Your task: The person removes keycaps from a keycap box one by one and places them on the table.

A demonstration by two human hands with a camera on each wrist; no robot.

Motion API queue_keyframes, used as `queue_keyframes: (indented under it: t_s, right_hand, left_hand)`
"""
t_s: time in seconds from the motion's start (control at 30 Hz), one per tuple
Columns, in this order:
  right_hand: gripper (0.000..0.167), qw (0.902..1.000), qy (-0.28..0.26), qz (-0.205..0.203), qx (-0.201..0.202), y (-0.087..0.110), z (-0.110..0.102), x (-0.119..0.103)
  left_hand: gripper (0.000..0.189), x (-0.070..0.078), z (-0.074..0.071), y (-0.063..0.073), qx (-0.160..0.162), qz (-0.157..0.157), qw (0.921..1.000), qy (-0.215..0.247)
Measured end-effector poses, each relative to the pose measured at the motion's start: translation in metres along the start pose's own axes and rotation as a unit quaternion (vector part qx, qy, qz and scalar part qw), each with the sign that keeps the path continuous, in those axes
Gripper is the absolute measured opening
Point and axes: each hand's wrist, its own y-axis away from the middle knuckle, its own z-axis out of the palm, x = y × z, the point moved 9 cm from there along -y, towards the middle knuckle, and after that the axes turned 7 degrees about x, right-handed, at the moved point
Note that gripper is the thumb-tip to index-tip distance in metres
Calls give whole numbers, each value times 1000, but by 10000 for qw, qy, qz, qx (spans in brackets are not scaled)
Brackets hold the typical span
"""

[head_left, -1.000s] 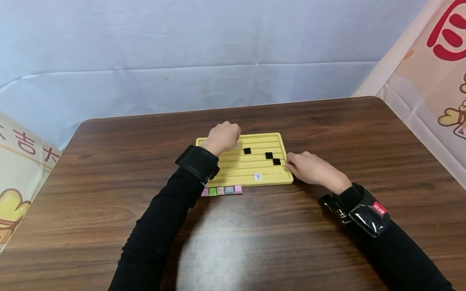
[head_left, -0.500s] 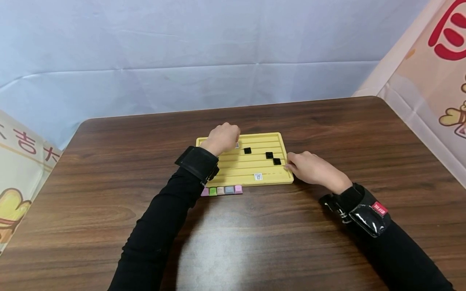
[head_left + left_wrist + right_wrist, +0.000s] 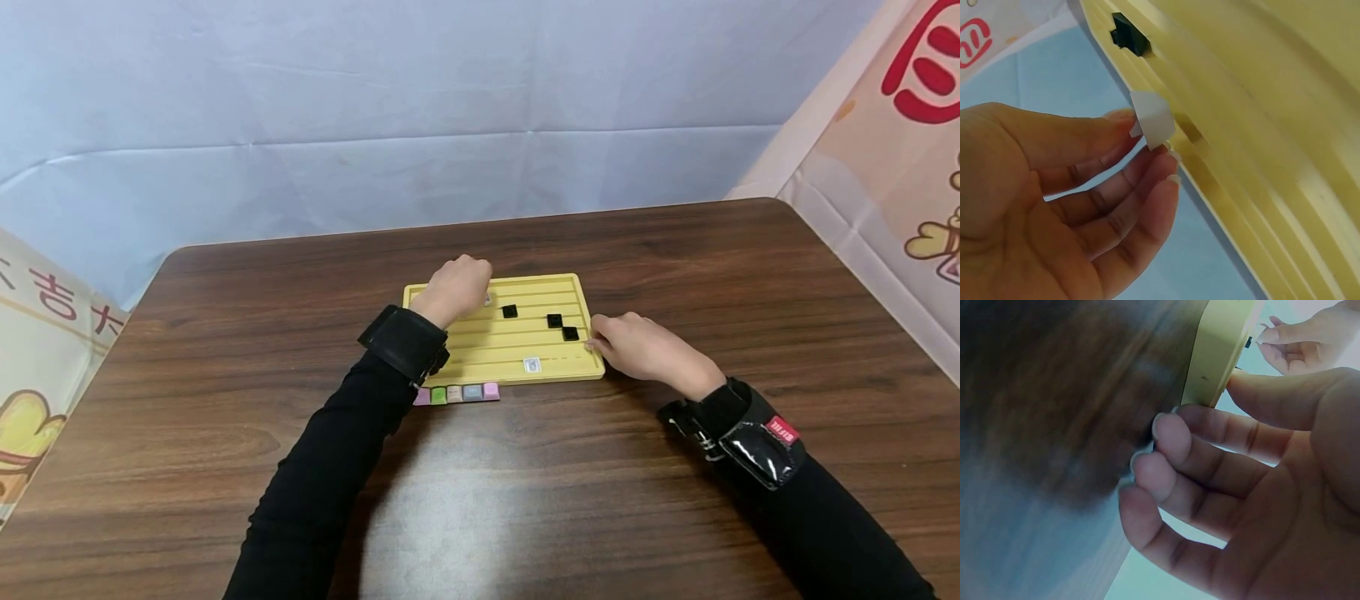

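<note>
A shallow yellow tray (image 3: 487, 354) with raised ridges lies on the brown table. Over its far left part, my left hand (image 3: 456, 290) pinches a small white keycap-like piece (image 3: 1155, 119) between thumb and fingertips, just above the tray. The head view hides that piece behind the hand. At the tray's right edge, my right hand (image 3: 637, 343) grips the rim with thumb and index finger; the other fingers curl loosely beside it. Black square pieces (image 3: 510, 311) sit on the tray. Near its front edge is a white square with a printed mark (image 3: 532, 365).
Along the tray's near side runs a row of several coloured keycap-like pieces (image 3: 454, 393), partly behind the left sleeve. The brown table (image 3: 600, 517) extends around the tray. A pale cloth (image 3: 480, 108) hangs behind the table, with printed cloths at both sides.
My left hand has shifted very slightly toward me and to the left. The right hand, the tray and the pieces on it stay where they were.
</note>
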Motion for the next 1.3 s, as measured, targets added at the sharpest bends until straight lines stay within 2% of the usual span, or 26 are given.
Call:
queue_keyframes:
  t_s: [0.1, 0.23, 0.43, 0.73, 1.0, 1.3]
  right_hand:
    - [13, 10000, -7, -9, 3, 0, 0, -1]
    - [13, 10000, -1, -7, -2, 0, 0, -1]
    - [13, 10000, 6, 4, 4, 0, 0, -1]
    - [14, 10000, -1, 41, -3, 0, 0, 0]
    - [14, 10000, 16, 35, -6, 1, 1, 1]
    - [14, 10000, 11, 46, -1, 1, 1, 1]
  left_hand:
    - [7, 2, -3, 6, 78, 18, 9999, 127]
    - [14, 4, -9, 14, 221, 58, 9994, 244]
    - [15, 11, -14, 29, 455, 141, 9986, 224]
    - [12, 23, -19, 54, 876, 478, 9949, 120]
    - [18, 27, -17, 69, 874, 482, 9950, 54]
    - [20, 30, -20, 77, 899, 506, 9947, 45]
